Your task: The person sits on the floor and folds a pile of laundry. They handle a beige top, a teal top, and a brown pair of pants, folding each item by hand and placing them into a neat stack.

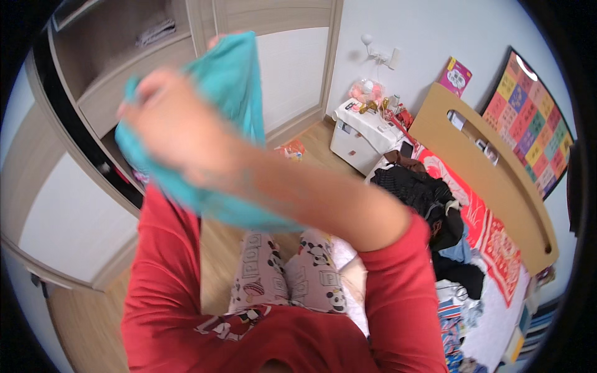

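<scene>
A teal piece of cloth [233,81], perhaps a garment, is held up in front of me, its lower part hanging in a fold above my legs. My right arm crosses over to the left. My right hand [171,121], smeared by motion, is closed on the cloth's left part. The red sleeve of my left arm goes up behind the cloth, which hides most of that hand. Only a bit of my left hand [216,41] shows at the cloth's upper edge, where it seems to grip it.
An open wardrobe [118,50] with shelves stands at the left, with folded cloth [155,32] on one. To the right is a bed with a wooden headboard [491,161] and a heap of dark clothes [423,193]. A white bedside cabinet [357,146] carries small items.
</scene>
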{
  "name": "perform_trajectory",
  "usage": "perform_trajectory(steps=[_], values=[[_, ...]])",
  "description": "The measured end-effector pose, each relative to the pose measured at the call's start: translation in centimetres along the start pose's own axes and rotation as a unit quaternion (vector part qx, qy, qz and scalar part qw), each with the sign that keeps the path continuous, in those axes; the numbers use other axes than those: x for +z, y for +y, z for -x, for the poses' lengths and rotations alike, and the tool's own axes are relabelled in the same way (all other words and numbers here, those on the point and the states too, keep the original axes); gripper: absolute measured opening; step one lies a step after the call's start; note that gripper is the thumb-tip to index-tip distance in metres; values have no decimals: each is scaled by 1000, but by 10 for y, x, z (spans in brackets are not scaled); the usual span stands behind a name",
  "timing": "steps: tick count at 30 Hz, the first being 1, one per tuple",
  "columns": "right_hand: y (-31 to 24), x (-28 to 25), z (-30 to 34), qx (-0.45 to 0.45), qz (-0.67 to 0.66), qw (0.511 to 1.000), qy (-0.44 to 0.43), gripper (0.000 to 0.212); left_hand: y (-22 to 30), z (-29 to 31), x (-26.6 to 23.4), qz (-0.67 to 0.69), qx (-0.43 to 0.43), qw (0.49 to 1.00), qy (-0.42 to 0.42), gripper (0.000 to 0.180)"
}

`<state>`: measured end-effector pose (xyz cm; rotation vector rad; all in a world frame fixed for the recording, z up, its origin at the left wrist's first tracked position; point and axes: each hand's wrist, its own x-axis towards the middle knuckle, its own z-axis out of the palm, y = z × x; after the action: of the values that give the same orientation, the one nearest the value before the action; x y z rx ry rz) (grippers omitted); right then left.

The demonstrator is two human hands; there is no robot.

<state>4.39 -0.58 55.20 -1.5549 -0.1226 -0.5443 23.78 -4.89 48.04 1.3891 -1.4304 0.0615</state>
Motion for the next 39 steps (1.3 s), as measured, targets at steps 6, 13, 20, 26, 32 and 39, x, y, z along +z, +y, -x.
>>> perform_trajectory(steps=[6,13,20,26,32,39], values=[[102,48,2,23,-138,988,69,23,53,67,62,247,-104,942,-201,12],[103,59,22,-68,-207,973,76,23,69,55,74,356,-78,923,-121,12],[92,69,24,-92,-244,962,82,22,66,24,74,451,-15,887,-98,14],[93,73,28,-96,-254,960,65,21,58,7,77,519,28,847,-109,15],[87,54,35,5,-283,959,0,22,50,-13,95,570,79,804,-148,18],[26,-82,85,-137,87,950,-266,23,39,5,75,571,59,774,-267,21]])
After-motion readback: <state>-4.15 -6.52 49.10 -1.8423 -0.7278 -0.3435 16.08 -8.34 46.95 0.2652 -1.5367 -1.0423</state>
